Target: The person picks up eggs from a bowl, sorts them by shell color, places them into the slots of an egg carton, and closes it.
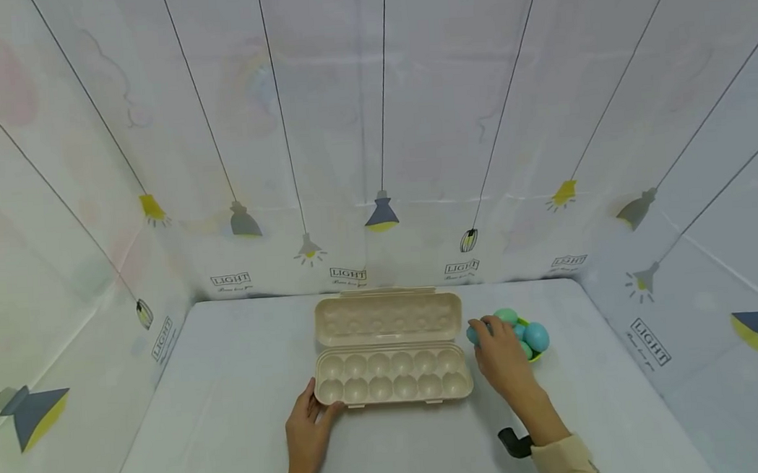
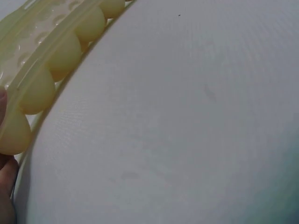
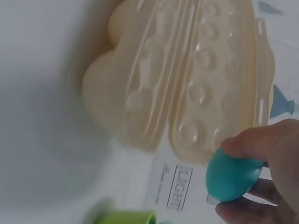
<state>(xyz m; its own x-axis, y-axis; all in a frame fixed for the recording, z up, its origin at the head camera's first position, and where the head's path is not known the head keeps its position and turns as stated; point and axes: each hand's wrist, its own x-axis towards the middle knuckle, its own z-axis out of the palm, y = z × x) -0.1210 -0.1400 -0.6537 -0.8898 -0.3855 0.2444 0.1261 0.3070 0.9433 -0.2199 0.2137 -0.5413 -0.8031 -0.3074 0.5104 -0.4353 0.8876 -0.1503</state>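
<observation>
An open beige egg carton [image 1: 394,400] lies on the white table, its lid [image 1: 390,339] folded back toward the wall and its cups bare. My left hand [image 1: 308,435] grips the carton's front left corner; in the left wrist view the thumb [image 2: 2,105] is at the rim and a finger is lower down. A blue egg [image 3: 233,175] is pinched between the thumb and fingers of my right hand [image 1: 505,357], just right of the carton. Beside that hand stands a yellow-green container [image 1: 535,358] of blue and green eggs [image 1: 536,337], partly hidden by the hand.
A white wall covering [image 1: 412,140] printed with hanging lamps rises behind and on both sides of the table [image 1: 232,390]. A black fitting [image 1: 514,443] sits at my right wrist, near the cuff of a beige sleeve [image 1: 562,460].
</observation>
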